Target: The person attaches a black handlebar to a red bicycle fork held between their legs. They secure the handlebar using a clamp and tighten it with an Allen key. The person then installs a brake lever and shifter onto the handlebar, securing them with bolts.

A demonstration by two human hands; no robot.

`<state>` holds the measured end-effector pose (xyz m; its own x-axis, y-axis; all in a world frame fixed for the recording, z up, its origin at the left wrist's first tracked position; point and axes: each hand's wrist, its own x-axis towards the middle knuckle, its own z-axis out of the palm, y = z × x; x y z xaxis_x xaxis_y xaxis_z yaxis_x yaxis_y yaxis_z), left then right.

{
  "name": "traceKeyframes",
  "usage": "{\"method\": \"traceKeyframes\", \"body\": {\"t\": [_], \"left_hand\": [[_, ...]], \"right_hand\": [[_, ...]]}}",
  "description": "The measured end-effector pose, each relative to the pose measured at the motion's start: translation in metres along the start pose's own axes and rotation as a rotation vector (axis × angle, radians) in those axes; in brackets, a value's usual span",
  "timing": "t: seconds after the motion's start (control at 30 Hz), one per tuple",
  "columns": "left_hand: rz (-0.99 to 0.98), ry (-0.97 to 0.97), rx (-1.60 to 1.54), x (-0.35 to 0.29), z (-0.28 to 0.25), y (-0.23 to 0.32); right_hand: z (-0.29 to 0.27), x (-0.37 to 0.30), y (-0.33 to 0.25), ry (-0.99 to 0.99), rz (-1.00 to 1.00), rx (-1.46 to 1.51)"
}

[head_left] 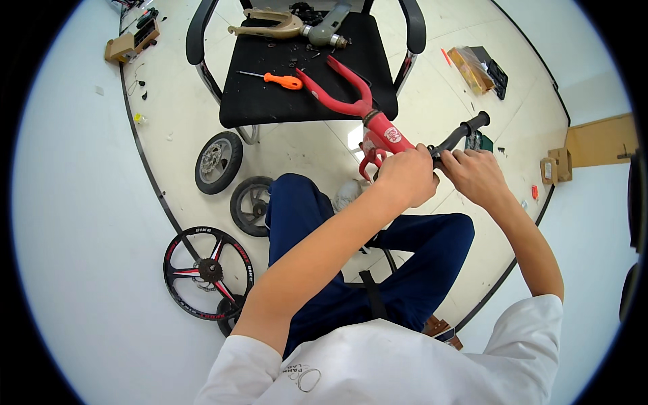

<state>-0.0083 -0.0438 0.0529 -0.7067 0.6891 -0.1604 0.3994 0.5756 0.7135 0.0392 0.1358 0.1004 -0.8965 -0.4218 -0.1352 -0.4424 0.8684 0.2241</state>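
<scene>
A small red bicycle frame [387,130] slants from the black chair seat toward me, its two fork prongs [347,101] over the seat's front edge. My left hand [409,177] is closed around the upper end of this frame, by the handlebar stem. Close beside it, my right hand [472,174] has its fingers curled on the black handlebar [462,132], below the rubber grip. The fingers hide the joint between frame and bar. On the seat, left of the prongs, lies a screwdriver [282,82] with an orange handle.
The black chair [297,110] also carries a beige-and-grey fork part [290,27] and several small loose parts. Wheels stand at left: a small one [219,162], another [251,206] and a larger three-spoke one [209,272]. Cardboard boxes [557,166] sit by the right wall.
</scene>
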Motion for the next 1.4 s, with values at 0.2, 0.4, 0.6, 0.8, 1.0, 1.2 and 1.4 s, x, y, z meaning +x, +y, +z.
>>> {"method": "traceKeyframes", "body": {"t": [0.2, 0.4, 0.6, 0.8, 1.0, 1.2, 1.4], "left_hand": [[-0.01, -0.005, -0.032, 0.0, -0.002, -0.001], [0.007, -0.004, -0.033, 0.002, -0.001, 0.002], [0.07, 0.11, -0.009, 0.003, 0.015, -0.008], [0.072, 0.111, 0.007, 0.002, 0.015, 0.0], [0.243, 0.4, -0.204, 0.006, 0.075, -0.027], [0.23, 0.452, -0.146, 0.022, 0.107, -0.024], [0.06, 0.1, -0.066, 0.013, 0.018, -0.014]], "right_hand": [[-0.008, 0.0, -0.001, -0.025, -0.077, -0.009], [0.011, 0.001, 0.005, 0.109, -0.047, -0.041], [-0.054, 0.065, 0.0, 0.221, -0.025, 0.149], [0.003, 0.291, 0.004, 0.173, -0.105, 0.42], [0.105, 0.42, -0.011, 0.037, -0.041, 0.171], [0.102, 0.417, -0.003, 0.155, 0.05, 0.227], [-0.016, 0.283, 0.029, 0.275, -0.243, 0.629]]}}
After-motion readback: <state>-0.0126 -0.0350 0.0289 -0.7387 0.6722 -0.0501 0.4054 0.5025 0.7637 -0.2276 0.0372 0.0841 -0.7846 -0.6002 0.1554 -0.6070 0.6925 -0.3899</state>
